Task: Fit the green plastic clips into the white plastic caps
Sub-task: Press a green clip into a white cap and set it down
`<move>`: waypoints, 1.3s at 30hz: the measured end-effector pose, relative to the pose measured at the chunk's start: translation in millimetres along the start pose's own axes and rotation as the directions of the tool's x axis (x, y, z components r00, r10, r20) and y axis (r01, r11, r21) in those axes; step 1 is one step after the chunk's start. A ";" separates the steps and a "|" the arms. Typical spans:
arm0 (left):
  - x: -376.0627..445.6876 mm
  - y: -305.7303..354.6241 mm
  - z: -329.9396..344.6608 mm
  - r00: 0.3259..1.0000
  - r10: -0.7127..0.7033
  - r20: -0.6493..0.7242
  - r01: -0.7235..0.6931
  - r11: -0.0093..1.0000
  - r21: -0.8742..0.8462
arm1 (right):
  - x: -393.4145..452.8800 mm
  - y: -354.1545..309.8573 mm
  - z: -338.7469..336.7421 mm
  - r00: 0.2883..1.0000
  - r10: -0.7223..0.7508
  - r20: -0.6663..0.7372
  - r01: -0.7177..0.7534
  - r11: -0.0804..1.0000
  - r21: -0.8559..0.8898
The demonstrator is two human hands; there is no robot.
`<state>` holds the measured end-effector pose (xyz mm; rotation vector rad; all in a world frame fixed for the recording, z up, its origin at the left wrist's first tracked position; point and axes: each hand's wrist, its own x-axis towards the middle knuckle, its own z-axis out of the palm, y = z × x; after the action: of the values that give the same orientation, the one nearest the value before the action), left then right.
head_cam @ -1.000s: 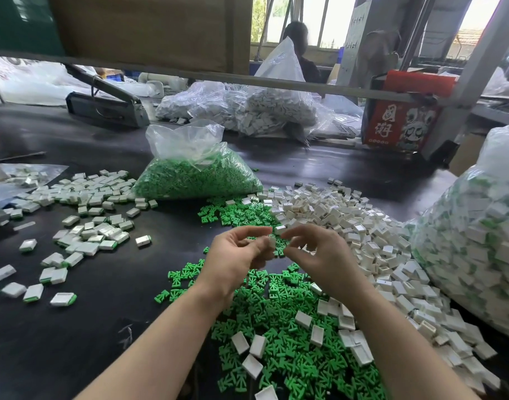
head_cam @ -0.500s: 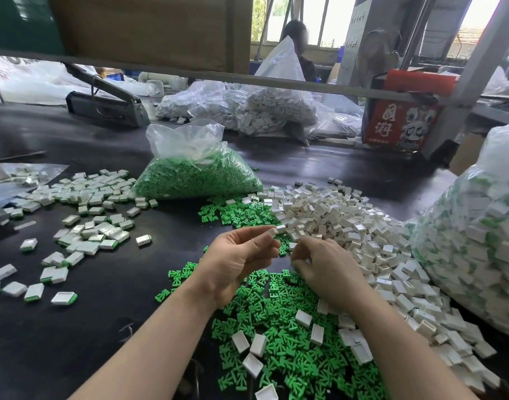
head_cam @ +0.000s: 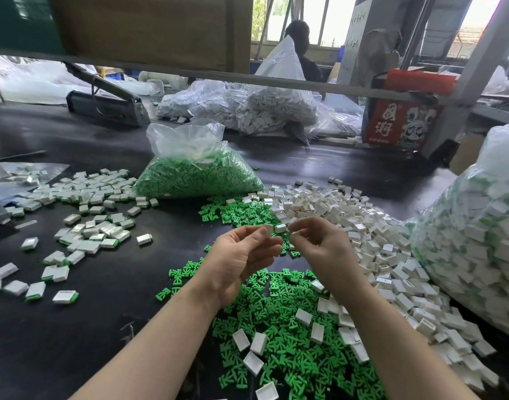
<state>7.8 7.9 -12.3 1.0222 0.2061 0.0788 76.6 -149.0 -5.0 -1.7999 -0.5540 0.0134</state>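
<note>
The left hand (head_cam: 241, 255) pinches a small, boxy white cap (head_cam: 268, 228) in its curled fingertips. The right hand (head_cam: 322, 249) pinches something tiny just beside it; what it is, I cannot tell. Under both hands lies a bumpy heap of green clips (head_cam: 279, 342). To the right of the right hand is a pile of smooth white caps (head_cam: 363, 226) on the dark table (head_cam: 74, 356).

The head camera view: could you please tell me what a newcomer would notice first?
A spread of loose green plastic clips covers the dark table beneath the raised left hand and right hand. A heap of white plastic caps lies right of it, a clear bag of green clips behind.
</note>
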 end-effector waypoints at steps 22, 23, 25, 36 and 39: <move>0.0 2.7 2.2 0.996 0.082 -0.019 -0.084 0.992 -0.097 | -6.8 -10.9 7.8 1.000 -0.009 0.000 0.008 0.932 0.362; -0.1 2.5 2.3 0.997 0.078 -0.027 -0.080 0.993 -0.089 | -6.9 -11.1 8.0 1.000 -0.016 -0.003 0.016 0.935 0.354; -0.2 2.3 2.7 0.997 0.073 -0.036 -0.077 0.991 -0.106 | -7.1 -11.4 9.0 1.000 -0.027 -0.008 0.028 0.942 0.335; -2.2 -0.1 6.3 0.986 0.150 -0.069 -0.151 0.989 0.000 | -8.2 -13.5 9.4 0.998 -0.041 -0.057 0.057 0.951 0.303; -2.3 -0.7 5.7 0.982 0.176 -0.075 -0.174 0.984 0.027 | -9.4 -16.6 10.9 0.996 -0.078 -0.030 0.084 0.960 0.267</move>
<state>6.8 2.4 -9.7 1.0565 0.1875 0.2769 59.1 -139.3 4.3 -1.5110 -0.5829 0.0142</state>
